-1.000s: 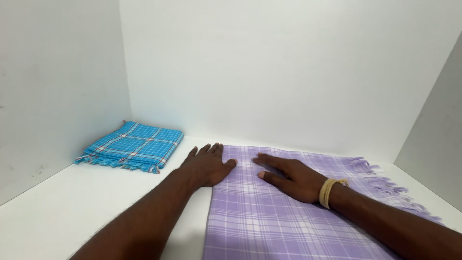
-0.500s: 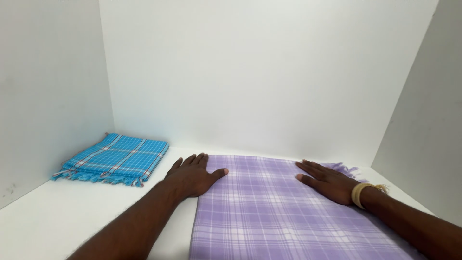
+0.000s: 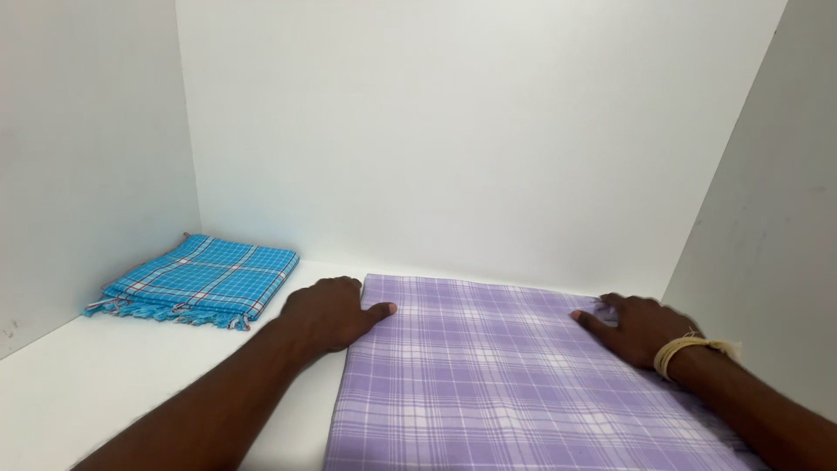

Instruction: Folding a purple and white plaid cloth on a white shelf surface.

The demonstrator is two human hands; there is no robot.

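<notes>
A lilac checked cloth (image 3: 514, 384) is lying spread flat on the white table (image 3: 131, 392), filling the lower middle and lower right of the frame, its far edge running close along the foot of the back wall (image 3: 471, 131). The cloth is running off the bottom edge of the frame, so its near end is not showing.

The left hand (image 3: 330, 312) is resting palm down at the cloth's far left corner, just left of centre in the frame. Its fingers are lying flat and close together, gripping nothing, with the thumb (image 3: 381, 310) stretching out over the cloth's edge and the palm sitting mostly on the bare table beside it.

The right hand (image 3: 635, 327) is pressing flat on the cloth's far right corner, at the right of the frame. Its fingers are slightly spread and blurred, closing on nothing that can be seen, and a bit of fringe is peeking out by the fingertips. A pale cord bracelet (image 3: 680, 353) is circling that wrist.

At the left of the frame, well apart from the lilac cloth, a folded blue checked cloth (image 3: 205, 279) with a fringed near edge is lying on the table, tucked into the corner where the left wall (image 3: 87, 157) is meeting the back wall. A grey panel (image 3: 776, 218) is closing off the right side.
</notes>
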